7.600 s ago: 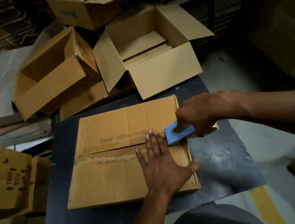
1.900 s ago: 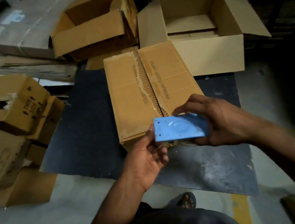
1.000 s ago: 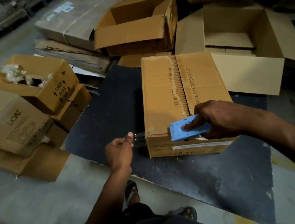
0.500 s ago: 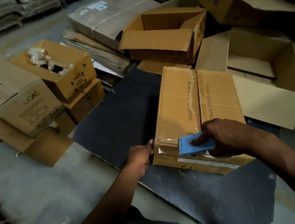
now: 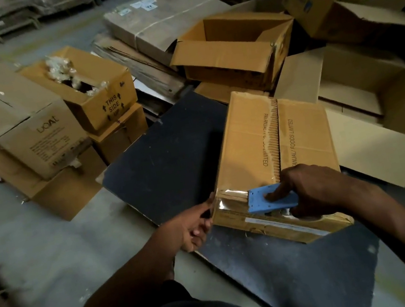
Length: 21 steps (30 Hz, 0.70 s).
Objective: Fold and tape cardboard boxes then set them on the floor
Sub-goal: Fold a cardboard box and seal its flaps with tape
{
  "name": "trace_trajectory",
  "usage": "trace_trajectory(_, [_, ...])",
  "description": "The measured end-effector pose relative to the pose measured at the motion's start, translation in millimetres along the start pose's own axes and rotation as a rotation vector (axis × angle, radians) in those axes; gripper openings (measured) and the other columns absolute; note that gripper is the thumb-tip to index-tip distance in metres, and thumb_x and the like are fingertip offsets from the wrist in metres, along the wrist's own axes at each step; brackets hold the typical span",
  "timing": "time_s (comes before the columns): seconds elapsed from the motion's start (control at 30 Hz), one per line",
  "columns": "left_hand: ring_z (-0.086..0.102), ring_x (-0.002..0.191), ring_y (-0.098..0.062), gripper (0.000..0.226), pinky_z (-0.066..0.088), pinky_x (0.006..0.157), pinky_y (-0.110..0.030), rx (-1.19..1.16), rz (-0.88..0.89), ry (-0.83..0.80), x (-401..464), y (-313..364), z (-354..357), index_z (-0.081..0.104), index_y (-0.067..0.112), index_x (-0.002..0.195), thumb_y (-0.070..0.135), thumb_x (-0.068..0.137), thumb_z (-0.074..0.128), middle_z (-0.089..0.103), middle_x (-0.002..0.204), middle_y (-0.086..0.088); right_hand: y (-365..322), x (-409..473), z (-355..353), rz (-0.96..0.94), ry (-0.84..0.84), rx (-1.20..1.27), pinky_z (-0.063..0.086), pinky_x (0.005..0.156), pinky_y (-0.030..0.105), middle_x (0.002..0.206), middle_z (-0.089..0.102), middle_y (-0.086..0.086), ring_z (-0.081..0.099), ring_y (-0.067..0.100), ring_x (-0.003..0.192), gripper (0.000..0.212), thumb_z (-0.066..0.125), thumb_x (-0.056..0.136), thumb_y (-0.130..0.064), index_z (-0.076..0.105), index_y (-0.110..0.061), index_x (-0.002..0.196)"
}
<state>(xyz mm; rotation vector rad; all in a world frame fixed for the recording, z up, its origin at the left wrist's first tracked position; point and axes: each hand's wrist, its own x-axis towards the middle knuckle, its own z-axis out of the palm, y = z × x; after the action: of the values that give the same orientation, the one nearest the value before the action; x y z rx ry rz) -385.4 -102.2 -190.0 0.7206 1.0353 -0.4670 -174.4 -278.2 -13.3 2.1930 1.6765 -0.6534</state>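
Tape now wraps the box (image 5: 274, 151) corner on the worktop (image 5: 171, 164): left hand (image 5: 194, 226) pinches its end; right hand (image 5: 310, 188) grips the dispenser (image 5: 258, 201); cross-strip begun.

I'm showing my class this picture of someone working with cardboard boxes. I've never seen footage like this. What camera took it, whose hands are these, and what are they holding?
A camera worn on the person's head took it, looking down at their own bare hands. A closed cardboard box sits on a dark board. The right hand grips a blue tape dispenser against the box's near edge. The left hand pinches the clear tape at the box's left corner. Around the board lie other boxes, including an open box.
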Motion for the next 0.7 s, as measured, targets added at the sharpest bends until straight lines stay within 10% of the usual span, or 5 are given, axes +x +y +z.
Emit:
trace_trajectory(0.17, [0.02,0.038,-0.004,0.066,0.011,0.04,-0.022,-0.128,-0.035,-0.056,13,-8,-4,0.052,0.023,0.059,0.085,0.066,0.073,0.037,0.049,0.012,-2,0,-1,0.004,-0.01,-0.021,0.055,0.077,0.032,0.107,0.044,-0.014,0.056,0.013,0.1,0.059,0.072,0.089,-0.036,0.05,-0.059,0.14])
trace_trajectory(0.27, [0.032,0.041,-0.009,0.057,0.027,0.046,-0.024,0.014,0.088,0.27,14,-13,-5,0.053,0.018,0.065,0.069,0.085,0.068,0.043,0.054,0.006,-3,-1,-6,0.02,-0.021,-0.028,0.056,0.08,0.034,0.111,0.046,-0.014,0.056,0.014,0.102,0.061,0.072,0.089,-0.035,0.049,-0.06,0.139])
trace_trajectory(0.37, [0.06,0.071,-0.015,0.047,0.057,0.075,-0.038,0.395,0.705,0.824,12,-22,-4,0.064,0.019,0.083,0.065,0.093,0.061,0.062,0.076,0.003,-8,-4,-8,0.027,-0.024,-0.063,0.053,0.077,0.033,0.114,0.05,-0.013,0.058,0.016,0.106,0.061,0.069,0.091,-0.032,0.048,-0.061,0.14])
trace_trajectory(0.5, [0.057,0.126,-0.017,0.055,0.043,0.109,-0.032,1.01,1.744,0.767,-23,-7,33,0.07,0.013,0.127,0.049,0.086,0.071,0.064,0.134,-0.003,-9,-3,-12,0.056,-0.02,-0.082,0.047,0.069,0.033,0.129,0.058,-0.005,0.063,0.021,0.106,0.059,0.067,0.091,-0.03,0.05,-0.06,0.138])
trace_trajectory(0.7, [0.064,0.129,-0.027,0.036,0.05,0.109,-0.048,1.53,2.037,0.774,27,14,29,0.073,0.005,0.128,0.029,0.102,0.064,0.067,0.138,-0.012,-12,-9,-19,0.116,-0.068,-0.063,0.04,0.07,0.034,0.13,0.056,-0.002,0.061,0.023,0.11,0.056,0.069,0.091,-0.031,0.053,-0.051,0.141])
